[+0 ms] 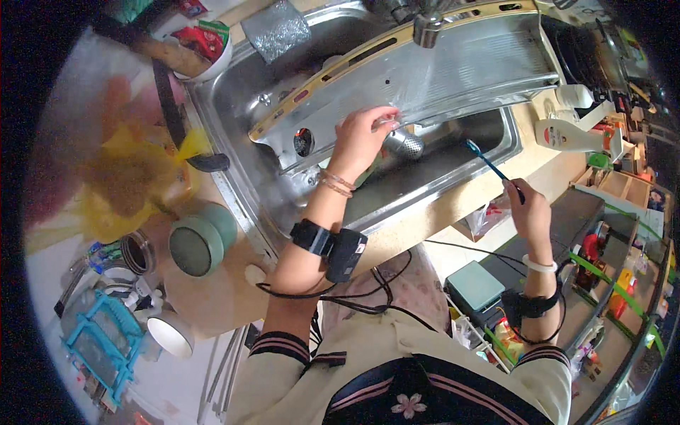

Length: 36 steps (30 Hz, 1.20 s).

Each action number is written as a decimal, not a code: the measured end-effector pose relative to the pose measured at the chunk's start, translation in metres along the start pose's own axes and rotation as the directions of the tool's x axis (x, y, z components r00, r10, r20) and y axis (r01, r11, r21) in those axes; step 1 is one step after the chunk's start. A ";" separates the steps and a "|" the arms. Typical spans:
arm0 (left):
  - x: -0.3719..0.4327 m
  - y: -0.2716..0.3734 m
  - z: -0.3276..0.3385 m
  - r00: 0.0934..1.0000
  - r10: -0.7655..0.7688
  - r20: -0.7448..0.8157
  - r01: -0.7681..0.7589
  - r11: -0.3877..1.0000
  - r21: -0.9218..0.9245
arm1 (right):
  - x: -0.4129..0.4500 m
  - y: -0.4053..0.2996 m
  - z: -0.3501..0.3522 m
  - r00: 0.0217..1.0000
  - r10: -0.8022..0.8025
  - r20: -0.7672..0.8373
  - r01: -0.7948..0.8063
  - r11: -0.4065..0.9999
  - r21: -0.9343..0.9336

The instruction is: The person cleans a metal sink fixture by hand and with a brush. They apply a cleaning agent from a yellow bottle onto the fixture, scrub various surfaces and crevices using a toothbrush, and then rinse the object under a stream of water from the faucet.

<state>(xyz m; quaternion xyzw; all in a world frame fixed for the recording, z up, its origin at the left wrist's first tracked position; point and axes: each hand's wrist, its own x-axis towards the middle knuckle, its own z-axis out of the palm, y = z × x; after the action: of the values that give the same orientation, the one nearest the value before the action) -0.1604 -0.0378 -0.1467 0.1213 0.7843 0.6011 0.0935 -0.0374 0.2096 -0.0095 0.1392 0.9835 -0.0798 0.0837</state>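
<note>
A long metal panel (pixel 457 69) with slots along its yellowish edge lies tilted across a stainless steel double sink (pixel 239 175). My left hand (pixel 364 138) grips the panel's near edge between thumb and fingers. My right hand (pixel 526 212) holds a blue toothbrush (pixel 491 163) by its handle, bristle end over the right basin and apart from the panel. Under the panel's near edge, close to my left hand, is a perforated metal strainer or spray head (pixel 406 146). A metal faucet (pixel 427 29) stands above the panel, whose surface looks wet.
Foil-like wrapping (pixel 276 31) rests at the sink's back rim. Left of the sink stand a green canister (pixel 196 244), a yellow plastic bag (pixel 127 186) and a white tub (pixel 218 64) of packets. A white bottle (pixel 571 135) lies on the right. Black cables cross my front.
</note>
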 end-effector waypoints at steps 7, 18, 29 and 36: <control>0.001 -0.003 0.021 0.990 -0.126 -0.071 0.134 0.983 0.123 | 0.019 -0.065 0.057 0.985 -0.034 -0.167 0.075 0.967 0.242; 0.001 -0.006 0.024 0.978 0.030 -0.208 0.041 0.944 0.327 | 0.029 -0.074 0.106 0.959 -0.162 -0.233 0.197 0.970 0.139; -0.001 -0.006 0.022 0.976 0.042 -0.213 0.019 0.962 0.274 | 0.031 -0.069 0.116 0.961 0.127 -0.247 -0.005 0.897 0.442; 0.001 -0.013 0.023 0.986 0.014 -0.166 0.033 0.961 0.276 | 0.032 -0.071 0.132 0.942 -0.053 -0.332 0.174 0.922 0.346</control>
<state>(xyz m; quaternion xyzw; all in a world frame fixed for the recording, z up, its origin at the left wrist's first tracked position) -0.1560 -0.0197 -0.1653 0.0787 0.8665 0.4927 0.0126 -0.0688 0.1271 -0.1342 0.1053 0.9577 -0.2452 -0.1077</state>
